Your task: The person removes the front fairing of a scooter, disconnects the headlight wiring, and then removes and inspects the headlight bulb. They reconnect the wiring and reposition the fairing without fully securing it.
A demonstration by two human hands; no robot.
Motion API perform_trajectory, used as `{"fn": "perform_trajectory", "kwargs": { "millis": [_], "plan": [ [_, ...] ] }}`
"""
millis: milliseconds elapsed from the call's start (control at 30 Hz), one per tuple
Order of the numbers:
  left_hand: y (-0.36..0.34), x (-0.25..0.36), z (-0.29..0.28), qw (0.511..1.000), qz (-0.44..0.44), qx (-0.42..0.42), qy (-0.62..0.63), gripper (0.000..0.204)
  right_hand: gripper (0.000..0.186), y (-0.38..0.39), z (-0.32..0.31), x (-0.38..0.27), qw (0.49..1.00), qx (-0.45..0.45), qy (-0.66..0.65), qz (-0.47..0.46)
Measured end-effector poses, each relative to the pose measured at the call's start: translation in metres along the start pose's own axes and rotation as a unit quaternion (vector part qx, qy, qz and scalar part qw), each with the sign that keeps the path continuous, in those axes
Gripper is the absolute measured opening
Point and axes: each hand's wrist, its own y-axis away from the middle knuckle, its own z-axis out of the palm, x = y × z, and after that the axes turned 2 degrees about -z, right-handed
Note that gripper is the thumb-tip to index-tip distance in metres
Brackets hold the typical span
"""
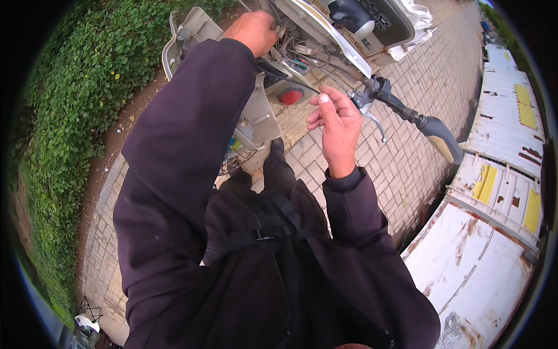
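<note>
The left hand (253,33) is at twelve o'clock, its back showing, reaching in among the wires (317,57) of an opened scooter; its fingertips are hidden, so I cannot tell whether they are apart or closed on anything. The right hand (338,128) is between one and two o'clock, thumb and forefinger pinched together on the end of a black cable (290,80), the other fingers curled loosely. The cable runs from the pinch toward eleven o'clock, ending up below the left hand. A red lamp (290,96) lies at twelve, just under the cable, with a beige panel (260,119) beside it toward eight. Another beige cover (196,29) stands at eleven, past the left sleeve (180,116). Near the right hand, at two o'clock, are the handlebar (401,106) and brake lever (375,121); the grip (440,138) points out toward four. A green hedge (87,87) fills nine to eleven, paving (412,163) lies beneath the scooter, and rust-marked white metal sheets (476,279) line three to five.
</note>
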Motion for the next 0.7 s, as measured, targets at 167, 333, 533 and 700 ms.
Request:
{"fn": "perform_trajectory", "kwargs": {
  "millis": [167,333,533,700],
  "plan": [
    [0.019,0.009,0.001,0.988,0.095,0.114,-0.044,0.027,0.042,-0.054,0.037,-0.009,0.998,0.03,-0.014,0.056],
    [0.025,0.016,0.003,0.991,0.13,0.033,0.004,0.035,0.038,-0.08,0.047,-0.012,0.995,0.016,0.016,0.096],
    [0.012,0.008,0.012,0.993,0.097,0.02,0.063,0.031,0.028,-0.101,0.066,-0.003,0.99,0.059,0.098,0.077],
    [0.012,0.006,0.013,0.993,0.076,0.061,0.068,0.023,0.026,-0.102,0.07,-0.001,0.99,0.086,0.075,0.082]
  ]
}}
